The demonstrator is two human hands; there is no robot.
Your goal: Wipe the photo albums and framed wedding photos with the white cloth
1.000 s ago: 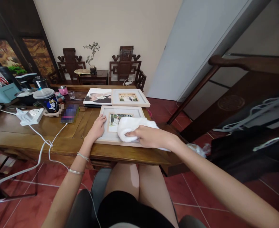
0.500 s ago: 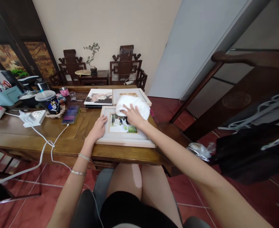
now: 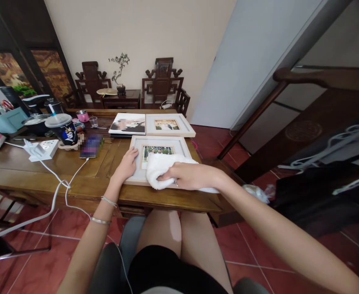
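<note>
A light wooden picture frame (image 3: 170, 141) lies flat at the front of the table, a photo showing in its upper middle. My left hand (image 3: 128, 162) grips its left edge, fingers resting on the border and the thumb out of sight. In my right hand (image 3: 188, 175) is a folded white cloth (image 3: 156, 165), pressed on the frame's lower right part and covering much of the photo. Behind lie a second picture frame (image 3: 184, 126) and a white-covered album-like item (image 3: 136, 122) on a dark one.
On the wooden table (image 3: 103, 167) to the left are a phone (image 3: 91, 147) on a charging cable, a lidded drink cup (image 3: 66, 132), a white power strip (image 3: 45, 150) and a blue organizer (image 3: 6, 121). A wooden chair (image 3: 249, 118) stands at the right.
My right hand has drawn the white cloth from the frame's top right down to its lower edge, uncovering the rear frame's photo. My left hand stays on the left edge.
</note>
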